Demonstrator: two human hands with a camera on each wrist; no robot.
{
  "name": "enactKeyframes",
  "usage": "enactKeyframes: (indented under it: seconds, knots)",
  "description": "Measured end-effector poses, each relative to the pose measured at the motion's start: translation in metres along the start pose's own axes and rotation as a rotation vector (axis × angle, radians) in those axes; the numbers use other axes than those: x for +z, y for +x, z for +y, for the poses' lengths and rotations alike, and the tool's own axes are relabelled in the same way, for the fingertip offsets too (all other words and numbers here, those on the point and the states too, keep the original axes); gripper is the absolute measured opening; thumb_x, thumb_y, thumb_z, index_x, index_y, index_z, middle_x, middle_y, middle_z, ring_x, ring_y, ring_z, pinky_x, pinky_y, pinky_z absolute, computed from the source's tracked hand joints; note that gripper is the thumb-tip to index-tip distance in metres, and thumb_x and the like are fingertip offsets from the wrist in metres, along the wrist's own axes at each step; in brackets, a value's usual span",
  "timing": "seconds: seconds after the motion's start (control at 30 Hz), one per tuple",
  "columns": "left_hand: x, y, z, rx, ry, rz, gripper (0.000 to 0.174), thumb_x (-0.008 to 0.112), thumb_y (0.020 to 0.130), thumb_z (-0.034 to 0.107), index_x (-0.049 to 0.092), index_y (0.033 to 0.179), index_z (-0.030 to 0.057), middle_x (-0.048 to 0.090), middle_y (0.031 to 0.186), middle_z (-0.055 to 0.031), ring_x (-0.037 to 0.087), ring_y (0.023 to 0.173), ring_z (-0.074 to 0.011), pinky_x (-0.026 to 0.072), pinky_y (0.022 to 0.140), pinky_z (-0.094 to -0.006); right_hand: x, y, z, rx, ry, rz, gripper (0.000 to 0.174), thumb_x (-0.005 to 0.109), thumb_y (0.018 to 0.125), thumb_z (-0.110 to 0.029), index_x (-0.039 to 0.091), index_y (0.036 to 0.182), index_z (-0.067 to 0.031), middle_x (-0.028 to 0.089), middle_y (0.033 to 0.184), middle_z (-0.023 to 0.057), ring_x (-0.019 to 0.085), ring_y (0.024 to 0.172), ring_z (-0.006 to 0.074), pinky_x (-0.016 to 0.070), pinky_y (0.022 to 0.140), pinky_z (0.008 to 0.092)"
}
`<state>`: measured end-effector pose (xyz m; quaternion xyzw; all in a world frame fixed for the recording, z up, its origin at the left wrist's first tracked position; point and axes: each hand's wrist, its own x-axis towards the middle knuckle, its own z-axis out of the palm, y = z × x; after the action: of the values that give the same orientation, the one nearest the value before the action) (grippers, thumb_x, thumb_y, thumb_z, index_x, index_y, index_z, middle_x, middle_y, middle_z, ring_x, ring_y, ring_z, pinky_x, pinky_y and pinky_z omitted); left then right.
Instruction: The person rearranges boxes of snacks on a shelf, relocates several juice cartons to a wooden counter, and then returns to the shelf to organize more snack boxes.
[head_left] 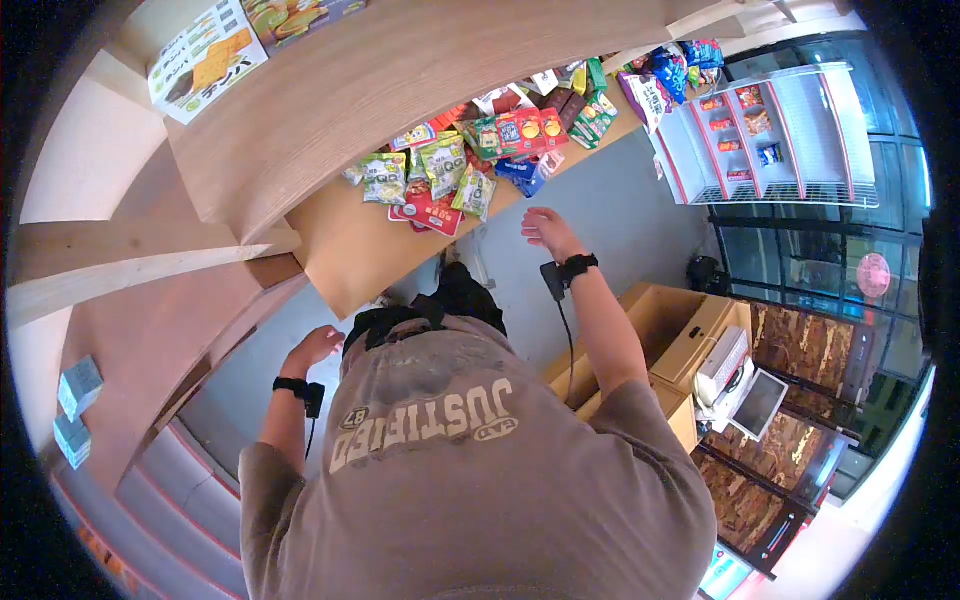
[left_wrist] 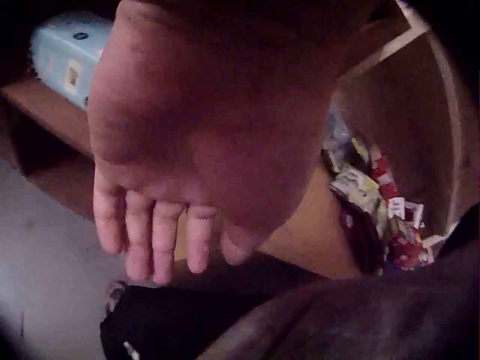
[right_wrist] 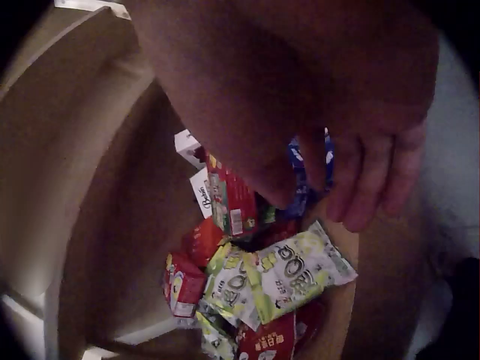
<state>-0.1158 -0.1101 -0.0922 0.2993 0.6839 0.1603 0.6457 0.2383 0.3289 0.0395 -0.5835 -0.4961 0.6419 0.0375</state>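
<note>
My left hand (head_left: 318,345) hangs beside my body, its fingers loosely extended and holding nothing. In the left wrist view the palm of that hand (left_wrist: 210,142) faces the camera. Off the front edge of the shelf my right hand (head_left: 547,228) is held out, fingers relaxed and no thing in its grasp. Nearest to it are a blue snack packet (head_left: 522,174) and a white-green candy bag (head_left: 473,192). More white-green bags (right_wrist: 289,277), red packets (head_left: 432,212) and a red-green box (head_left: 510,133) lie heaped on the wooden shelf (head_left: 345,245).
An upper wooden shelf (head_left: 420,65) overhangs the snacks, with a cracker box (head_left: 207,62) on it. Blue boxes (head_left: 78,388) sit on the left. To the right are a white wire rack (head_left: 765,135), an open wooden cabinet (head_left: 650,325) and a monitor (head_left: 758,405).
</note>
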Motion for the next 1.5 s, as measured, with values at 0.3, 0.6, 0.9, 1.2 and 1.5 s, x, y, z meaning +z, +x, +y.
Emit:
enactKeyframes:
  seconds: [0.3,0.6,0.9,1.2,1.5]
  knots:
    - [-0.019,-0.014,0.142,0.121,0.135,0.104,0.032,0.056,0.092,0.032,0.062,0.095,0.0008,0.067,0.088,-0.0119,0.063,0.082,-0.0214,0.0492,0.074,-0.034,0.006,0.063,-0.066,-0.041,0.132,0.196,0.065,0.068,0.08,-0.053,0.05,0.123,-0.0074,0.058,0.106,0.0097,0.06,0.095,0.0233,0.0492,0.079,0.0425]
    - [-0.022,-0.005,0.228,0.233,0.065,0.232,0.034,0.062,0.092,0.035,0.061,0.102,0.0025,0.066,0.092,-0.0092,0.061,0.088,-0.0182,0.049,0.082,-0.0329,0.012,0.091,-0.086,0.018,0.191,0.229,0.061,0.066,0.078,-0.059,0.056,0.111,-0.0092,0.063,0.097,0.0091,0.061,0.085,0.0211,0.0484,0.074,0.0391]
    - [-0.032,0.064,0.285,0.344,-0.141,0.417,0.048,0.064,0.09,0.034,0.05,0.125,0.0034,0.061,0.109,-0.0099,0.06,0.094,-0.0197,0.0499,0.078,-0.0336,0.001,0.099,-0.074,0.018,0.337,0.112,0.051,0.068,0.081,-0.053,0.054,0.109,-0.0131,0.061,0.091,0.0031,0.06,0.08,0.016,0.0475,0.069,0.0334]
    - [-0.071,0.136,0.367,0.17,-0.305,0.61,0.076,0.066,0.08,0.058,0.053,0.125,-0.0018,0.062,0.105,-0.0106,0.059,0.087,-0.0209,0.0472,0.072,-0.0321,-0.014,0.081,-0.077,-0.139,0.378,0.006,0.038,0.067,0.086,-0.043,0.055,0.104,-0.0122,0.062,0.091,0.0028,0.06,0.076,0.0139,0.0487,0.066,0.0304]
    - [-0.064,0.148,0.365,0.111,-0.567,0.632,0.061,0.071,0.076,0.054,0.061,0.117,0.0093,0.065,0.105,-0.0057,0.059,0.094,-0.0205,0.046,0.072,-0.0385,-0.09,0.02,-0.126,-0.511,0.225,-0.269,0.049,0.067,0.088,-0.024,0.05,0.13,-0.0033,0.06,0.115,0.0035,0.056,0.103,0.0139,0.044,0.091,0.0283]
